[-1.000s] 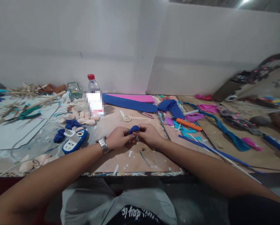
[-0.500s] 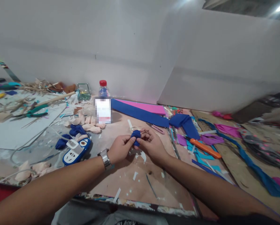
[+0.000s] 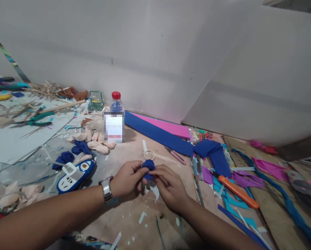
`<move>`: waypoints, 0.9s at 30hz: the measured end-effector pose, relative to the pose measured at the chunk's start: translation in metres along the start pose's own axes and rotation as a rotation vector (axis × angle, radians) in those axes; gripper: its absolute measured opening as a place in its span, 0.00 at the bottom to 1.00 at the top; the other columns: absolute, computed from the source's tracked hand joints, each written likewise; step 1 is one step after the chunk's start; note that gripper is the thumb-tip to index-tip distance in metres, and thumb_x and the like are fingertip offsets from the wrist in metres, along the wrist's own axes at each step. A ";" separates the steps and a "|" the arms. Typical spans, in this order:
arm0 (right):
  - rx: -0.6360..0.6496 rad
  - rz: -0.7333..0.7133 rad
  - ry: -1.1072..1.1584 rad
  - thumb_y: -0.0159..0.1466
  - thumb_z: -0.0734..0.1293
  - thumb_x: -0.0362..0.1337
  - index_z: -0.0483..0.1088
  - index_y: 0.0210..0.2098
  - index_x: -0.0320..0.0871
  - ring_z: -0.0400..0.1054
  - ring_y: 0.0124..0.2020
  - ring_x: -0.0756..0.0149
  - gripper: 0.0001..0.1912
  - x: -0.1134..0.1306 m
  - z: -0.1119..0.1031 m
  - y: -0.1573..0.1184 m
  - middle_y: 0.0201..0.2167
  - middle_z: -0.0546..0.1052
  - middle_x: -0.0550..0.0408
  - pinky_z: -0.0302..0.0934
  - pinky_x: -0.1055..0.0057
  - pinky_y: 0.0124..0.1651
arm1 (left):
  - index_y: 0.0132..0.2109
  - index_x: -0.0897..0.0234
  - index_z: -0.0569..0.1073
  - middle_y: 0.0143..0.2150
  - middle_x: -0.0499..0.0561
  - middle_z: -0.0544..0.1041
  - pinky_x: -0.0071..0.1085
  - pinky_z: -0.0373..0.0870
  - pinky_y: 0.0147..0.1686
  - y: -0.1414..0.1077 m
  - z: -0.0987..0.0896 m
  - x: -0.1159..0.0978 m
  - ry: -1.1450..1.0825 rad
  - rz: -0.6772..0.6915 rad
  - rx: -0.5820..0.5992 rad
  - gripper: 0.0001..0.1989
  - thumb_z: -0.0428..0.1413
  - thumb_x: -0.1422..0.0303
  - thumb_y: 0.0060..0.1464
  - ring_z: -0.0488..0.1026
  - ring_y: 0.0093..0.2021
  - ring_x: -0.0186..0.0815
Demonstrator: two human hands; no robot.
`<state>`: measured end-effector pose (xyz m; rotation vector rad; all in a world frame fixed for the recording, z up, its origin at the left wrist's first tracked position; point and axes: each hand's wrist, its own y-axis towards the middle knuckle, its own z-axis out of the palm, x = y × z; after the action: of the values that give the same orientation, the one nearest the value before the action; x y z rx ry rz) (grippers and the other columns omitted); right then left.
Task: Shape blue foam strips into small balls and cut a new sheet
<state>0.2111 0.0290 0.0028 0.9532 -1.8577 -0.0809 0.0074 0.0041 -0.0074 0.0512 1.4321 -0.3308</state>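
Between my two hands is a small blue crepe-paper flower (image 3: pixel 148 168), rolled and folded into a rounded shape. My left hand (image 3: pixel 129 177), with a watch on the wrist, pinches it from the left with thumb and fingers. From the other side, my right hand (image 3: pixel 169 184) has its thumb and fingertips closed on its edge. Just beyond the flower a pale ring, perhaps a tape roll (image 3: pixel 149 155), lies on the table. Farther back a long blue paper strip (image 3: pixel 157 133) stretches to the right, ending in a folded blue piece (image 3: pixel 215 156).
A red-capped bottle (image 3: pixel 116 104) stands at the back. On the left lie a power strip (image 3: pixel 74 176), pale pink petal-like pieces (image 3: pixel 99 146), blue pieces (image 3: pixel 81 147) and green-handled pliers (image 3: pixel 40 118). An orange utility knife (image 3: pixel 237 191) rests among paper scraps on the right.
The view has shifted, and my hands with the blue flower sit slightly lower in it. The flower has turned a little and looks rounder. Both hands still hold it.
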 end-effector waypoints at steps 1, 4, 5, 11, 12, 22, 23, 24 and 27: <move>-0.008 0.003 -0.014 0.69 0.64 0.29 0.76 0.51 0.51 0.75 0.45 0.62 0.16 -0.001 0.000 0.000 0.43 0.80 0.50 0.70 0.66 0.47 | 0.39 0.67 0.71 0.26 0.49 0.76 0.23 0.61 0.19 0.000 0.000 0.000 -0.010 -0.017 0.009 0.29 0.58 0.41 0.56 0.69 0.18 0.27; -0.026 0.035 -0.030 0.68 0.67 0.30 0.79 0.48 0.53 0.77 0.43 0.61 0.14 -0.003 -0.001 -0.001 0.41 0.81 0.51 0.71 0.66 0.44 | 0.39 0.68 0.71 0.27 0.50 0.77 0.23 0.64 0.19 -0.001 0.000 -0.001 -0.039 -0.051 0.027 0.32 0.59 0.39 0.53 0.71 0.18 0.28; -0.033 0.050 -0.031 0.68 0.67 0.31 0.79 0.47 0.53 0.77 0.42 0.61 0.13 -0.002 -0.001 -0.001 0.41 0.82 0.51 0.71 0.66 0.43 | 0.38 0.68 0.71 0.28 0.51 0.78 0.23 0.65 0.19 -0.001 0.000 -0.002 -0.037 -0.056 0.032 0.32 0.59 0.39 0.53 0.72 0.19 0.28; -0.054 0.070 -0.072 0.68 0.69 0.35 0.81 0.46 0.52 0.77 0.41 0.59 0.10 -0.003 -0.001 0.004 0.38 0.83 0.51 0.70 0.61 0.46 | 0.33 0.69 0.72 0.27 0.53 0.79 0.22 0.62 0.18 -0.002 -0.003 -0.008 0.028 -0.028 0.035 0.32 0.59 0.39 0.54 0.70 0.17 0.27; -0.056 0.062 -0.075 0.68 0.70 0.35 0.82 0.46 0.52 0.76 0.41 0.59 0.09 -0.005 -0.001 0.006 0.39 0.83 0.51 0.69 0.60 0.47 | 0.34 0.68 0.72 0.26 0.52 0.79 0.22 0.61 0.17 -0.003 -0.003 -0.007 0.032 -0.022 0.024 0.31 0.58 0.39 0.55 0.70 0.17 0.27; -0.100 0.018 -0.113 0.67 0.73 0.39 0.82 0.42 0.51 0.77 0.42 0.57 0.05 -0.013 0.008 0.018 0.38 0.84 0.52 0.62 0.54 0.53 | 0.39 0.69 0.72 0.31 0.55 0.81 0.23 0.63 0.18 -0.007 -0.003 -0.003 0.041 0.019 -0.007 0.29 0.57 0.42 0.57 0.71 0.18 0.27; -0.101 0.022 -0.104 0.67 0.73 0.39 0.82 0.42 0.51 0.77 0.42 0.56 0.05 -0.012 0.008 0.019 0.39 0.84 0.52 0.62 0.54 0.53 | 0.40 0.69 0.72 0.30 0.54 0.80 0.23 0.64 0.18 -0.008 -0.003 -0.003 0.032 0.016 -0.010 0.29 0.57 0.42 0.58 0.72 0.18 0.28; -0.087 0.023 -0.099 0.67 0.72 0.39 0.82 0.42 0.51 0.77 0.42 0.56 0.05 -0.012 0.008 0.019 0.39 0.84 0.52 0.62 0.54 0.53 | 0.41 0.69 0.72 0.30 0.54 0.80 0.23 0.64 0.19 -0.008 -0.003 -0.003 0.024 0.004 -0.007 0.29 0.57 0.43 0.59 0.73 0.19 0.28; -0.069 0.012 -0.103 0.68 0.72 0.39 0.82 0.42 0.52 0.78 0.41 0.58 0.05 -0.013 0.007 0.018 0.38 0.84 0.52 0.61 0.54 0.52 | 0.41 0.68 0.72 0.28 0.53 0.79 0.23 0.65 0.20 -0.009 -0.001 -0.001 0.016 -0.027 -0.004 0.28 0.55 0.43 0.60 0.75 0.20 0.30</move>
<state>0.1978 0.0474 -0.0018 0.9042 -1.9419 -0.1885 0.0040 -0.0037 -0.0049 0.0315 1.4502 -0.3503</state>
